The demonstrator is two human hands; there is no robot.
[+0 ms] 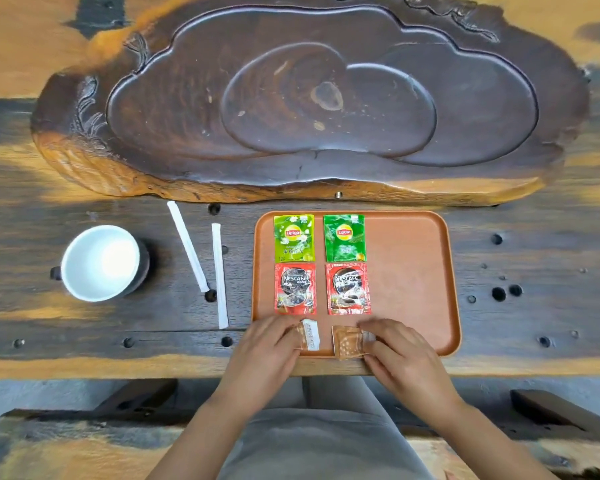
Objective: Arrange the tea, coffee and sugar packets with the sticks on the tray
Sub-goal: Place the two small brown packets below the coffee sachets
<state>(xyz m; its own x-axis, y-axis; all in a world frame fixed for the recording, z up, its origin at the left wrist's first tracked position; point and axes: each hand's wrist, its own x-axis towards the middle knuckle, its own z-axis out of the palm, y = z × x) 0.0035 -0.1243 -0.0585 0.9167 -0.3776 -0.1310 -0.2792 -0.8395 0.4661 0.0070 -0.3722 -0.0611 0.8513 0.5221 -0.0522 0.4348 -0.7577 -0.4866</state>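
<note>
An orange-brown tray (413, 271) lies on the dark wooden table. Two green Lipton tea packets (294, 238) (344, 238) lie side by side at its far left, and two red Nescafe coffee packets (295, 288) (348, 288) sit just below them. At the tray's near edge my left hand (267, 351) pinches a brown and white sugar packet (309, 336). My right hand (406, 358) pinches a second brown sugar packet (347, 341) beside it. Two white wrapped sticks (187, 245) (220, 275) lie on the table to the left of the tray.
A white cup (99, 263) on a dark saucer stands at the left. A large carved dark wooden tea board (309, 98) fills the far side of the table. The table top has several round holes. My lap and a bench lie below the near edge.
</note>
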